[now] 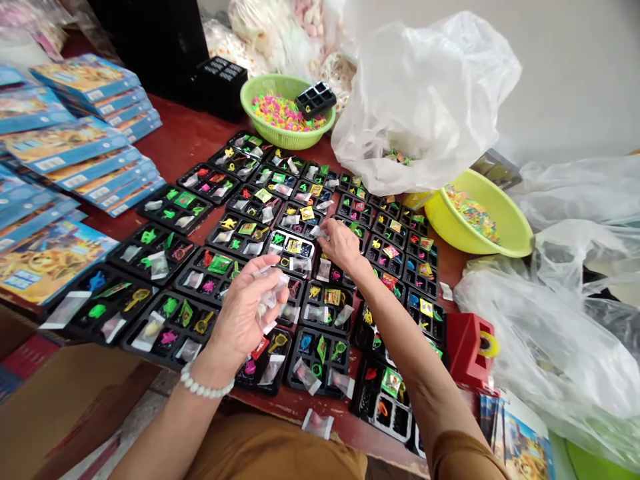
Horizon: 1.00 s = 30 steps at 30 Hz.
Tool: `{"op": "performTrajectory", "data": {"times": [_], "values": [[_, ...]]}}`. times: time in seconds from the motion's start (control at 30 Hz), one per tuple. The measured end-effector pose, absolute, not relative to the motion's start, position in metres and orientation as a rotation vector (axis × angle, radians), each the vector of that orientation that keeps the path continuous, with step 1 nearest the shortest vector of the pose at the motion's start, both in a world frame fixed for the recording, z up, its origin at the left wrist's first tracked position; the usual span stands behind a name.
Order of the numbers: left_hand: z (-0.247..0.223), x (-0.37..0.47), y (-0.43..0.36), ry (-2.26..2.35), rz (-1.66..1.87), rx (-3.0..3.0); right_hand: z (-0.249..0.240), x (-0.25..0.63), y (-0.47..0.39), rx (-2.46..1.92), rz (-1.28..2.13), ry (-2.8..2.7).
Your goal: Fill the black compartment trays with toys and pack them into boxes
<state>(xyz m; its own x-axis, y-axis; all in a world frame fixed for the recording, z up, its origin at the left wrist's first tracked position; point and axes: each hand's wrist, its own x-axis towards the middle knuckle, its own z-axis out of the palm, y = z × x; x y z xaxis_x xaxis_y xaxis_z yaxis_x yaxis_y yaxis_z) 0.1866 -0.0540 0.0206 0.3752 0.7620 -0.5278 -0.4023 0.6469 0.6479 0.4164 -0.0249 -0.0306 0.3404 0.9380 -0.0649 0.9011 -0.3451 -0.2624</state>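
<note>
My left hand [245,303], with a bead bracelet at the wrist, is curled around several small clear packets [270,290] above the trays near the middle. Farther forward and to the right, my right hand [340,243] reaches over the trays, its fingers closed on a small clear packet [319,231]. Beneath both hands lie rows of black compartment trays [320,353] holding small coloured plastic toys, printed sachets and clear packets. One loose packet [317,423] lies at the table's front edge.
Stacked blue boxes [85,153] stand at the left. Behind the trays are a green basket [287,137] and a big plastic bag [425,100]. To the right are a yellow basin [505,230], a red tape dispenser [463,350] and more plastic bags [565,347].
</note>
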Motion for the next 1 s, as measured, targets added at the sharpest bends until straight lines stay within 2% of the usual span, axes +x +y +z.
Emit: {"op": "performTrajectory", "data": {"times": [0.3, 0.73, 0.9, 1.0], "values": [[0.021, 0.181, -0.049, 0.899, 0.784, 0.451, -0.036, 0.422, 0.0, -2.244, 0.393, -1.514], [0.023, 0.176, -0.046, 0.915, 0.798, 0.425, -0.026, 0.407, 0.009, -2.435, 0.352, -1.436], [0.024, 0.177, -0.047, 0.892, 0.761, 0.425, -0.018, 0.404, -0.01, -2.23, 0.291, -1.417], [0.024, 0.179, -0.05, 0.874, 0.746, 0.467, -0.003, 0.385, -0.042, -1.919, 0.552, -1.534]]}}
